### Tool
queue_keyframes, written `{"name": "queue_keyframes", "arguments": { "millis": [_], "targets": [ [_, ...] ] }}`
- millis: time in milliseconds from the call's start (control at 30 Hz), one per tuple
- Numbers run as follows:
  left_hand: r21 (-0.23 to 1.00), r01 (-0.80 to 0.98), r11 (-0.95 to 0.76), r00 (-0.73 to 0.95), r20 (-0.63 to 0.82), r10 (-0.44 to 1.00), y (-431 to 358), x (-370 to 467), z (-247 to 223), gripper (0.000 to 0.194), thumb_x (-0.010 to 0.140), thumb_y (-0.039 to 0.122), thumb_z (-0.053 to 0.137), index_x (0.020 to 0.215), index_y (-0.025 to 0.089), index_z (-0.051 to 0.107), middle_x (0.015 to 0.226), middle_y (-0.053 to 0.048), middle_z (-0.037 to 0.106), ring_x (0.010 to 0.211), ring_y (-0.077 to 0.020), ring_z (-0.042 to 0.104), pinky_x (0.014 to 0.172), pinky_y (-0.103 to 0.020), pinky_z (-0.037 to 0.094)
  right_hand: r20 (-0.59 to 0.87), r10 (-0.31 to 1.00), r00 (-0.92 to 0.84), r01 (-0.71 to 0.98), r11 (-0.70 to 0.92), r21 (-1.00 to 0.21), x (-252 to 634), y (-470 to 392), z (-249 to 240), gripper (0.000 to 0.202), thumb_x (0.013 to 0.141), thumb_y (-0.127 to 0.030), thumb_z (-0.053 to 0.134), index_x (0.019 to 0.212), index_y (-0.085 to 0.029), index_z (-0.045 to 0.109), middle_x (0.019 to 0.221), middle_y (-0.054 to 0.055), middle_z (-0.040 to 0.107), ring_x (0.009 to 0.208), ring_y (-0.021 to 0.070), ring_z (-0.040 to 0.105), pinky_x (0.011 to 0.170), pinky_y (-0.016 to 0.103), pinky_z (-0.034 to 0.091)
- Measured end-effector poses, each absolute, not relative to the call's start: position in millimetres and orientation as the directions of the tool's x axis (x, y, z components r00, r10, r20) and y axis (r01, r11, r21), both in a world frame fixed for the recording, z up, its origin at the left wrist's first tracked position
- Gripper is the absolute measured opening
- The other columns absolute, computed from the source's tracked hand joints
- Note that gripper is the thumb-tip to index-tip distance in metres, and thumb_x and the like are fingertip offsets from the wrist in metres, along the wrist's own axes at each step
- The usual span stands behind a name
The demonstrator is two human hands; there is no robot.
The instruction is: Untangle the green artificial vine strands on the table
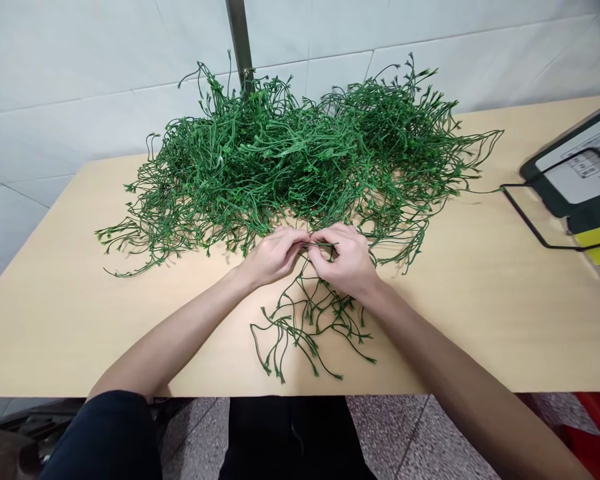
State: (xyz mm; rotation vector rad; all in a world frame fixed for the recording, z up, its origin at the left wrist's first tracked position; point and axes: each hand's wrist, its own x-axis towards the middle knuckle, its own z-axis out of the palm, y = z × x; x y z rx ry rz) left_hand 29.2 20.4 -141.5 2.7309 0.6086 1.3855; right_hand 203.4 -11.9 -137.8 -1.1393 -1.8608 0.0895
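My left hand (279, 255) and my right hand (346, 257) meet fingertip to fingertip above the table. Both are pinched on a thin green plastic plant stem (307, 245); the exact grip point is partly covered by the fingers. Below them, a loose cluster of green stems (305, 327) with small forked tips lies spread on the table toward my body. Just beyond my hands rises a large tangled pile of the same green stems (290, 153), its near edge close to my knuckles.
The wooden table (70, 320) backs onto a tiled wall (105, 53). A metal post (240, 40) stands behind the pile. On the right are a dark-framed printed board (580, 167) and a black wire frame (525, 220). Something red (587, 433) shows below the table's right edge.
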Motion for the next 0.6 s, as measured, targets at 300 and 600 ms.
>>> {"name": "queue_keyframes", "arguments": {
  "millis": [300,600],
  "targets": [
    [0.155,0.325,-0.933,0.556,0.767,0.321,21.8,30.9,-144.2,0.02,0.096,0.009,0.046,0.111,0.016,0.057,0.089,-0.005,0.073,0.08,-0.0121,0.069,0.074,-0.024,0.056,0.615,0.782,-0.099,0.637,0.525,-0.565,199.5,-9.7,-139.8,0.01,0.073,-0.016,0.056,0.068,-0.021,0.062,0.065,0.003,0.067,0.065,0.0201,0.059,0.066,0.034,0.049],
    [0.187,0.329,-0.926,0.584,0.73,0.355,21.5,30.2,-143.6,0.023,0.096,0.009,0.047,0.114,0.017,0.059,0.091,-0.005,0.074,0.083,-0.0123,0.069,0.077,-0.025,0.057,0.578,0.803,-0.147,0.649,0.519,-0.556,198.4,-10.1,-138.8,0.011,0.074,-0.013,0.054,0.068,-0.021,0.057,0.064,0.003,0.062,0.066,0.0203,0.054,0.064,0.033,0.046]
  ]
}}
